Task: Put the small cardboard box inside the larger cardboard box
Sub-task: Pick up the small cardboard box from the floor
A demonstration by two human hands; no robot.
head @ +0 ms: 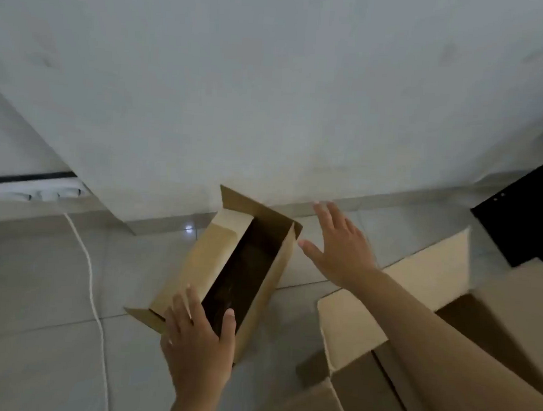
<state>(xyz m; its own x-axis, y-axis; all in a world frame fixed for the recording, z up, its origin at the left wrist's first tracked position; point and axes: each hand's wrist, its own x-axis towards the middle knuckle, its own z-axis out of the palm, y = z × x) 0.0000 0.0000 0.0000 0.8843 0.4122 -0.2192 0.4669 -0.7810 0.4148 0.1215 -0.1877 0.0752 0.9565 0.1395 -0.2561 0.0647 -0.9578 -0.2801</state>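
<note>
Presently, item one: small cardboard box [228,266], open-topped, flaps up, lying on the tiled floor [36,286] near the wall. Left hand [198,337] grips its near end, thumb inside the rim. Right hand [340,247], spread wide and holding nothing, hovers just beside its far end. Item two: larger cardboard box [351,331], open, to the right. Status: transfer not begun; lift and placement remain.

Left hand [199,337] grips with thumb and fingers; right hand [341,244] hovers, fingers spread.
</note>
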